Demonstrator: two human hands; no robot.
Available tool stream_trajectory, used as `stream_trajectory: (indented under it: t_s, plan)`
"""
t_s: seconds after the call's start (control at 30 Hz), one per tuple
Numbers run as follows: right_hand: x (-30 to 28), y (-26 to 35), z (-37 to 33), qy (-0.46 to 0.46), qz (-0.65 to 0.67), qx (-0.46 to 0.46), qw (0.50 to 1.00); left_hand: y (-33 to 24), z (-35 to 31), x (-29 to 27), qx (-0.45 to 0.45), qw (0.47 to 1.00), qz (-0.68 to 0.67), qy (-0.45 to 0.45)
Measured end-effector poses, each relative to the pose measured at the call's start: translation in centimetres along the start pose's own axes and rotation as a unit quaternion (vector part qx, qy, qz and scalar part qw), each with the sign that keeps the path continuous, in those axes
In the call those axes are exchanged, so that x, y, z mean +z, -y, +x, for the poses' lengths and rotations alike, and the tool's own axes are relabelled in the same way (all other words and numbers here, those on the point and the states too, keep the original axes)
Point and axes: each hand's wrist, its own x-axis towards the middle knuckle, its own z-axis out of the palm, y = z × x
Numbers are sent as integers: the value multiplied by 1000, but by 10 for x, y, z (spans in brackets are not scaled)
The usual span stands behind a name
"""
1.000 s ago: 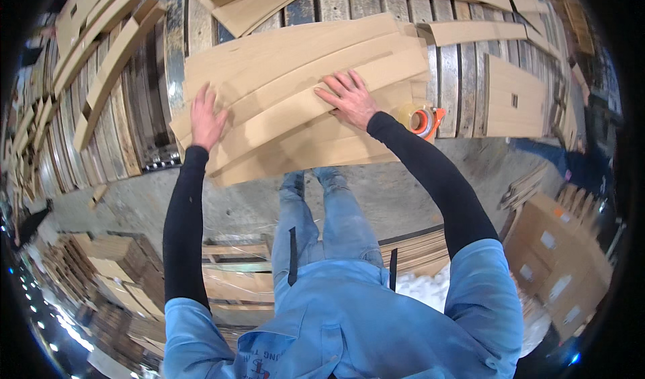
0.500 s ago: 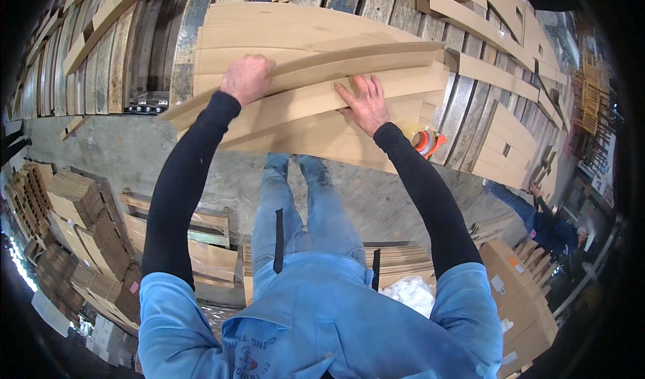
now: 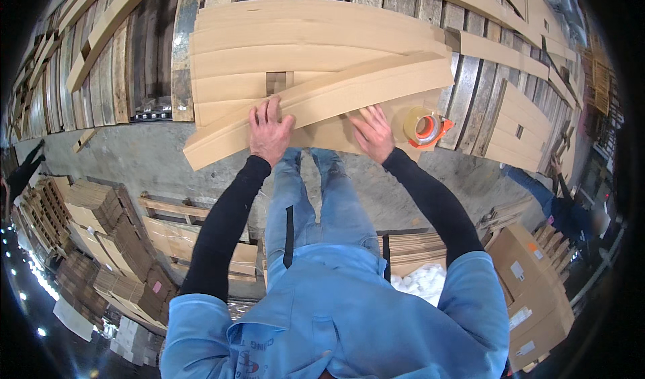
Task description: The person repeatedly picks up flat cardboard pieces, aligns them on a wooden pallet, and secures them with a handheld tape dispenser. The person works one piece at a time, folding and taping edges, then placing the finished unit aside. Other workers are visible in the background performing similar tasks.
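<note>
The left hand [image 3: 271,134] rests on a long, narrow strip of folded tan cardboard [image 3: 376,87], its fingers a little spread on the upper face and the thumb out to the side; whether it pinches the strip from below cannot be told. The right hand [image 3: 373,135] is half curled at the strip's near edge, fingertips against it and thumb drawn inward; its underside is hidden, so how firmly it grips cannot be told.

The strip slants beneath the left fingers and in front of the right ones. One end runs out to the left of the left hand, past the edge of the work surface; the other rises beyond the right hand, up and to the right. A crease runs along its length.

Beyond both hands, under the strip, lie wide cardboard sheets [image 3: 302,26] with a rectangular cut-out [image 3: 276,82] just above the left fingers. Just right of the right hand, a tape dispenser [image 3: 430,129] with an orange handle sits on the cardboard. Underneath is a surface of worn wooden slats [image 3: 181,77]. Well off to the right, a co-worker in dark clothing [image 3: 572,216] bends forward.
</note>
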Motion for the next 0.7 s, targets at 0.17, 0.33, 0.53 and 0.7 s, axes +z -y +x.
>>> stream_trajectory:
  t_s: [0.17,0.33,0.53,0.7]
  plan:
    - [-40,25,-1,61,26,-31,997,-2,-2,-1,1,1000,6,-6]
    - [-15,-16,98,169,-148,-8,974,8,14,-12,25,999,3,44]
    - [-13,-44,116,191,-184,-61,962,13,62,-40,94,989,-10,115]
    - [-39,-57,93,92,-244,24,965,-13,94,-35,90,989,-55,100]
